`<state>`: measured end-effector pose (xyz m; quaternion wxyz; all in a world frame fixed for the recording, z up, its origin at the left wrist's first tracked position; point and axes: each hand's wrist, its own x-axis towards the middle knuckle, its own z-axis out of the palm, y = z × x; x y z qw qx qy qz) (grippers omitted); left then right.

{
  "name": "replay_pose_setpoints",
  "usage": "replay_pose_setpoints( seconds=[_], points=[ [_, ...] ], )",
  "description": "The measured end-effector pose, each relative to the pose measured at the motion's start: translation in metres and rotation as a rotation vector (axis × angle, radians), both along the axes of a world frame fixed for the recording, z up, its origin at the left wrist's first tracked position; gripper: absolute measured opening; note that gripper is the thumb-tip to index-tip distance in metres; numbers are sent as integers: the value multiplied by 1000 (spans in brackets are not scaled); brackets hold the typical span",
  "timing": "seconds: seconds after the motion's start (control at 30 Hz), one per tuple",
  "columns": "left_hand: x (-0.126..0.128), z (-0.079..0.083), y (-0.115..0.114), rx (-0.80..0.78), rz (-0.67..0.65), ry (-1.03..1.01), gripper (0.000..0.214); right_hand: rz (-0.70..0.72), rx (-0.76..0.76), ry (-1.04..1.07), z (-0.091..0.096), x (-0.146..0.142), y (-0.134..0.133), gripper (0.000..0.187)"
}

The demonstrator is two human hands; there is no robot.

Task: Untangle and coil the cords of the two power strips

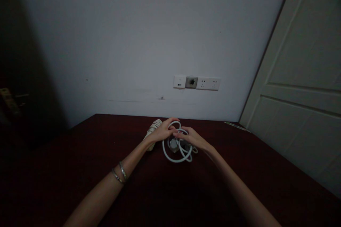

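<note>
On dark red counter [170, 198], gripping white cable [176, 161] with half-curled left hand [164, 131] and right hand [194, 138]. Looped already, though seemingly not yet snug.

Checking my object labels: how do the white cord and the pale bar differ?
The white cord curls in thin loops; the pale bar is straight and thicker. The left hand and right hand are both at the cord; the bar lies to its left, partly hidden by the left wrist. Both are light-coloured.
</note>
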<state>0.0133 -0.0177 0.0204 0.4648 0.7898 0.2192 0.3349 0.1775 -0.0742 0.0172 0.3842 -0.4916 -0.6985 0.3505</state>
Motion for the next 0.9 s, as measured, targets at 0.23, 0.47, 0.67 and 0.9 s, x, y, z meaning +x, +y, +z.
replay_pose_setpoints(
  seconds=[0.23, 0.47, 0.67, 0.9],
  points=[
    [2, -2, -4, 28, 26, 45, 39, 1, 54, -259, 5, -2, -8, 33],
    [0, 0, -2, 43, -19, -25, 43, -65, 31, -250, 9, -1, -12, 28],
    [-5, -9, 11, 139, -30, 65, 38, 80, -54, 125, 8, 7, -10, 66],
    [-6, -22, 22, 210, -24, 44, 47, 182, -164, 440, 6, 15, -5, 70]
  ],
)
